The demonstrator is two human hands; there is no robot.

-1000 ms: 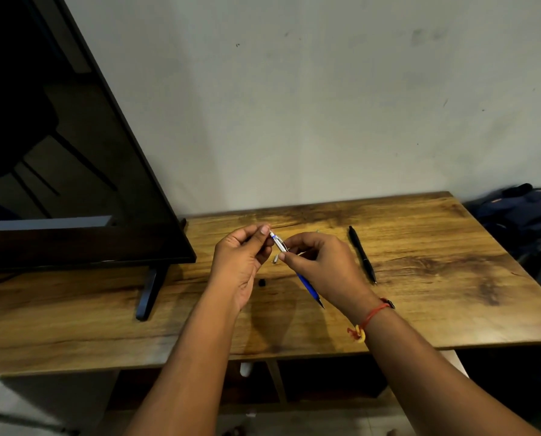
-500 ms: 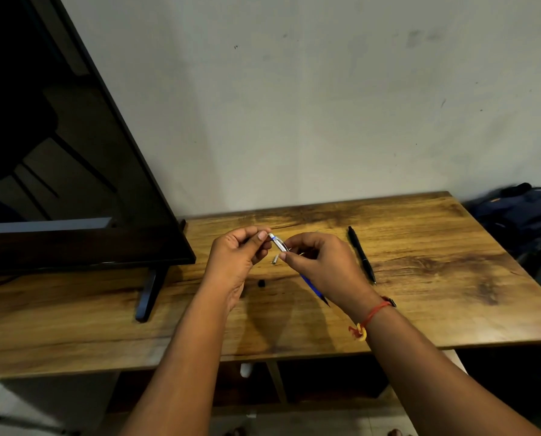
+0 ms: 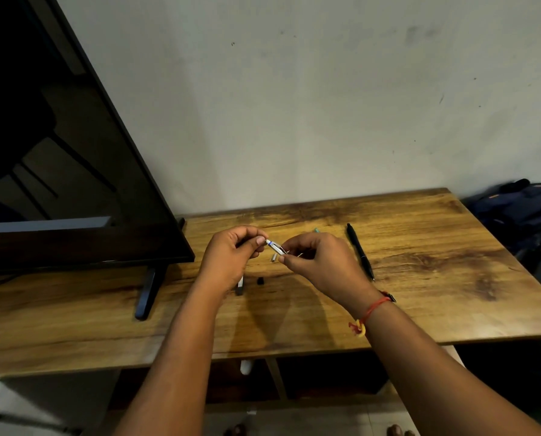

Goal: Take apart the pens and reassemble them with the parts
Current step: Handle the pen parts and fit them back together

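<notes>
Above the middle of the wooden table (image 3: 420, 309), my two hands meet on a blue pen (image 3: 276, 247). Only its silver and blue end shows between them. My left hand (image 3: 231, 256) pinches the tip of that end with thumb and forefinger. My right hand (image 3: 319, 265) is closed around the rest of the pen and hides the barrel. A small silver part (image 3: 273, 258) lies on the table under the pen. Near it are a small black piece (image 3: 260, 281) and a white and dark piece (image 3: 239, 286) by my left wrist. An assembled black pen (image 3: 360, 253) lies to the right.
A large dark TV screen (image 3: 58, 184) on a black foot (image 3: 146, 294) fills the left of the table. A small teal piece (image 3: 316, 230) peeks out behind my right hand. A dark backpack (image 3: 520, 209) sits beyond the table's right edge. The wall is close behind.
The blue barrel that stuck out below my right hand is now hidden behind it. My left hand has shifted a little, uncovering the white and dark piece by its wrist.
</notes>
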